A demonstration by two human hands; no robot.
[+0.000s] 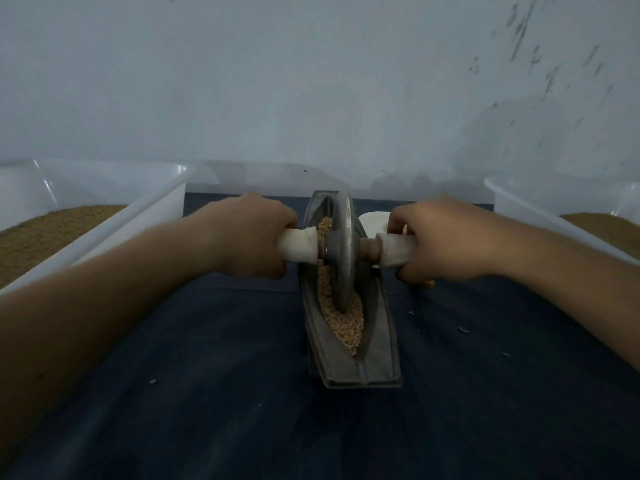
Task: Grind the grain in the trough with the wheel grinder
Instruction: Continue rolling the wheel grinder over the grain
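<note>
gripping the wheel grinder [341, 251] axle, left hand [249, 233] and right hand [440, 240] curl tight; grain [346, 323] fills the trough [360, 362]. uneven pressure could tilt the wheel, spilling grain onto the table [207, 393].

What hides around the trough [377, 358]
The wheel [341, 251] hides the far end of the trough, and its bottom edge is sunk in the grain [346, 323]. The left grip [249, 233] and right grip [440, 240] cover the ends of the white handle [298, 249]. A white thing [372, 220] right of the trough is half hidden. The left tub [114, 216] and right tub [519, 202] run off the picture. Specks [462, 329] on the tabletop [207, 375] are too small to tell.
</note>
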